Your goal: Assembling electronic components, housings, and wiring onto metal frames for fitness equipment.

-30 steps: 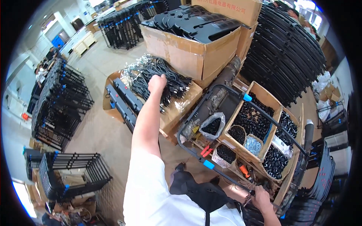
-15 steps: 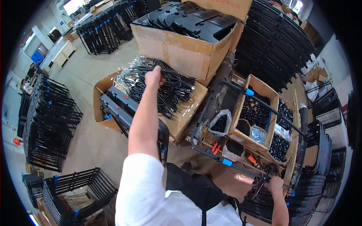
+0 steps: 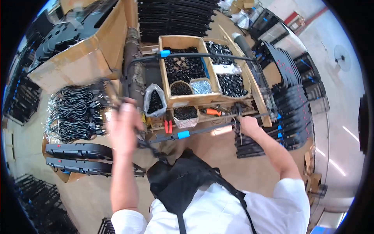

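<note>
I have the left hand (image 3: 124,126), blurred, curled around what looks like a dark cable (image 3: 115,93), beside the black tubular frame (image 3: 194,55). My right hand (image 3: 250,126) is closed at the frame's lower bar; I can't tell what it pinches. Left of the grip lies the cable pile (image 3: 76,111); parts bins (image 3: 191,100) sit beneath the frame.

Flr (image 3: 89,195) beige | R wall (image 3: 337,91) pale, rnd fan (image 3: 342,58) | lt streaks (image 3: 337,167)
</note>
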Demonstrator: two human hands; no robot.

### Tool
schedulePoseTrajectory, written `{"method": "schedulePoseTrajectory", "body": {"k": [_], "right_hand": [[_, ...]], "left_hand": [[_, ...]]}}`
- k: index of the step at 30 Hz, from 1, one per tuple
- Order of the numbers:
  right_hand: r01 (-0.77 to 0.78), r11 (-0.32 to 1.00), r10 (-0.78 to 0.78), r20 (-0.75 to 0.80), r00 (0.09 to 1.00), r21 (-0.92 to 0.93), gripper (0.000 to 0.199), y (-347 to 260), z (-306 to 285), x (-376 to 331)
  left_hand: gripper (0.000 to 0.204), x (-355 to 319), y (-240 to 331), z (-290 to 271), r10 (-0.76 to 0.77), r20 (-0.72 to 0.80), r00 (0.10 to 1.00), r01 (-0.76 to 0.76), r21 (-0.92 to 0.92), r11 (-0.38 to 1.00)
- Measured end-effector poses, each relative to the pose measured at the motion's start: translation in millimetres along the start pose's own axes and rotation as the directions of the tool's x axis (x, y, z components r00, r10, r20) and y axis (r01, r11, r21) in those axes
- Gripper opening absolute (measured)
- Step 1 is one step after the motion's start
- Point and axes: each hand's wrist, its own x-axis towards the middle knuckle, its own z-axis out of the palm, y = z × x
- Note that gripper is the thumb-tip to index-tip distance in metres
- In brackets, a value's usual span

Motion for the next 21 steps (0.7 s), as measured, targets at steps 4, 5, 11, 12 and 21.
{"method": "schedulePoseTrajectory", "body": {"k": [4,5,11,12,21], "right_hand": [[0.008,1.0,-0.009,-0.028,1.0,-0.023,0.015,-3,5,14],[-0.015,0.997,0.033,-0.225,0.974,0.082,0.015,-8,3,12],[-0.026,0.998,0.032,-0.109,0.994,0.057,0.022,-12,4,7],[0.02,0.999,-0.019,0.029,0.999,-0.028,0.02,-5,5,16],[-0.021,0.999,0.025,0.11,0.994,-0.044,0.017,6,28,15]], "left_hand": [[0.021,-53,-123,53,-0.198,0.321,0.926,0.174,0.102,0.979],[0.023,-66,-149,63,-0.172,0.339,0.925,0.119,0.17,0.978],[0.027,-89,-203,89,0.084,0.398,0.914,-0.293,0.503,0.813],[0.028,-90,-205,93,0.133,0.369,0.92,-0.318,0.503,0.803],[0.029,-83,-207,104,0.185,0.373,0.909,-0.391,0.612,0.687]]}}
